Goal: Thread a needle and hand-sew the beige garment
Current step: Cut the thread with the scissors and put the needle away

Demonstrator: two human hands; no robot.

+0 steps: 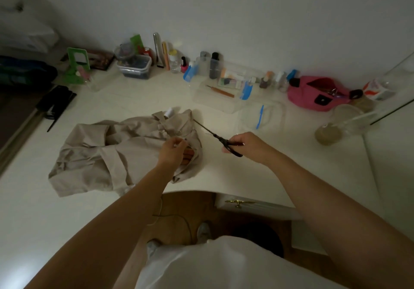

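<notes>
The beige garment (107, 154) lies crumpled on the white table (246, 176), left of centre. My left hand (173, 152) rests on its right part, fingers curled and pinching something small and pale; whether it is thread or a needle I cannot tell. My right hand (244, 144) grips the handles of black scissors (215, 135), whose blades point up-left toward the garment's edge. A white thread spool (168, 112) stands just behind the garment.
Along the wall stand bottles, nail polish (184, 64), a clear sewing box (228, 82) with blue clips, a lidded tub (135, 66) and a green stand (76, 64). A pink pouch (313, 93) and glass jars (331, 129) sit at right. A black comb (57, 105) lies left.
</notes>
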